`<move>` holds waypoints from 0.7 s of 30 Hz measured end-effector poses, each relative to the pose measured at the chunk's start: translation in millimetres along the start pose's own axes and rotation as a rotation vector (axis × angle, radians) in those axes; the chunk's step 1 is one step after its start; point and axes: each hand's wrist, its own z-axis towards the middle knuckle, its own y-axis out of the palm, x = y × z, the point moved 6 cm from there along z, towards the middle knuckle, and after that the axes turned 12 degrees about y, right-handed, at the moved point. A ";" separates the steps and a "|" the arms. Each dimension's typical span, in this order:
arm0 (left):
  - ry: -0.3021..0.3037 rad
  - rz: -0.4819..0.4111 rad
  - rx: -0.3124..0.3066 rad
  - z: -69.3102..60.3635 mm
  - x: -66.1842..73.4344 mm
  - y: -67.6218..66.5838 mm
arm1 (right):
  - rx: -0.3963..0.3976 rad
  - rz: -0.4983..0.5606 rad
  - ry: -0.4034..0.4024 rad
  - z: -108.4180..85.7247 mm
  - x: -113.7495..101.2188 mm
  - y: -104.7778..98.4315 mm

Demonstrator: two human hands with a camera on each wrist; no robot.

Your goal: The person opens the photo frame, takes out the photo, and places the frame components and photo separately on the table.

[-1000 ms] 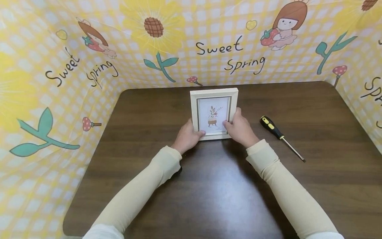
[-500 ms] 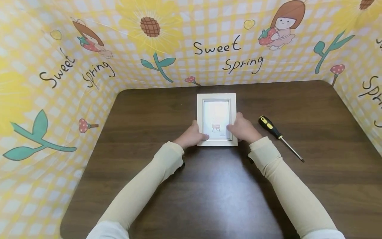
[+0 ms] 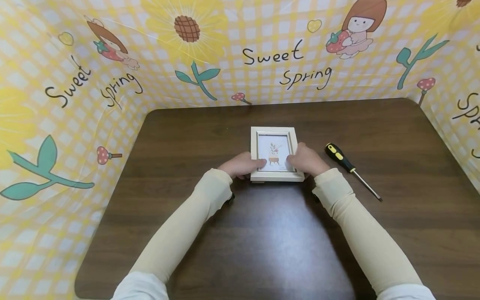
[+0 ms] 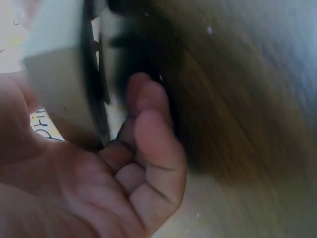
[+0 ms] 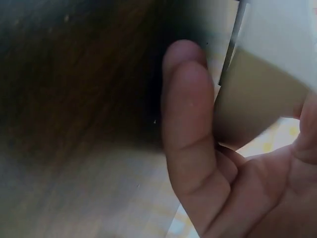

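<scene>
A cream picture frame (image 3: 277, 177) with a plant print behind its pane is held face up near the middle of the table. My left hand (image 3: 240, 164) grips its left side, thumb over the front and fingers beneath. On the opposite side my right hand (image 3: 308, 160) grips it the same way. In the left wrist view, curled fingers (image 4: 157, 144) lie under the frame's edge (image 4: 59, 74). The right wrist view has fingers (image 5: 190, 109) behind the frame's side (image 5: 257, 94). How far the frame is above the tabletop, I cannot tell.
To the right of the frame a black and yellow screwdriver (image 3: 352, 170) lies on the brown wooden table (image 3: 180, 137). A yellow checked cloth (image 3: 210, 83) printed with flowers stands as a wall along the back and both sides.
Held in both hands, the picture frame has tipped back from nearly upright to a flatter, face-up lie. It has also come lower and slightly right. The screwdriver has stayed put.
</scene>
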 end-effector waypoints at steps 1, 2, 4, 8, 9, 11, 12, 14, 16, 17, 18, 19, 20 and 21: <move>-0.011 0.022 0.007 -0.1 -0.7 -0.5 | 0.000 0.001 -0.005 0.3 0.0 0.0; -0.024 0.052 0.015 0.0 -1.8 -0.9 | -0.001 0.000 -0.008 0.5 0.1 0.0; -0.038 0.129 0.035 0.8 -3.2 -1.3 | -0.001 0.002 -0.011 1.3 0.6 0.5; -0.041 0.289 0.097 4.1 -3.8 -1.6 | -0.005 0.015 0.000 1.5 1.2 1.7; -0.039 0.322 0.113 4.8 -3.5 -1.4 | -0.005 0.019 0.008 1.6 1.6 2.0; -0.041 0.369 0.145 5.4 -2.4 -1.1 | -0.009 0.024 0.026 1.5 2.1 3.2; -0.041 0.391 0.157 5.6 -1.8 -0.8 | -0.010 0.023 0.035 1.7 2.4 3.8; -0.048 0.419 0.168 5.6 -1.2 0.2 | -0.008 0.016 0.053 2.3 3.4 4.8; -0.051 0.447 0.173 5.5 -0.5 0.8 | 0.000 0.001 0.066 3.4 4.3 5.4; -0.053 0.455 0.172 5.6 -0.5 1.1 | 0.005 -0.005 0.069 4.0 4.6 5.6; -0.054 0.461 0.172 5.6 -0.6 1.3 | 0.009 -0.011 0.073 4.7 4.9 5.7; -0.056 0.464 0.172 5.6 -0.7 1.4 | 0.013 -0.016 0.075 5.2 5.1 5.9; -0.057 0.463 0.172 5.7 -0.8 1.4 | 0.015 -0.019 0.077 5.7 5.1 6.1; -0.057 0.463 0.173 5.9 -1.0 1.4 | 0.017 -0.021 0.079 6.4 5.3 6.2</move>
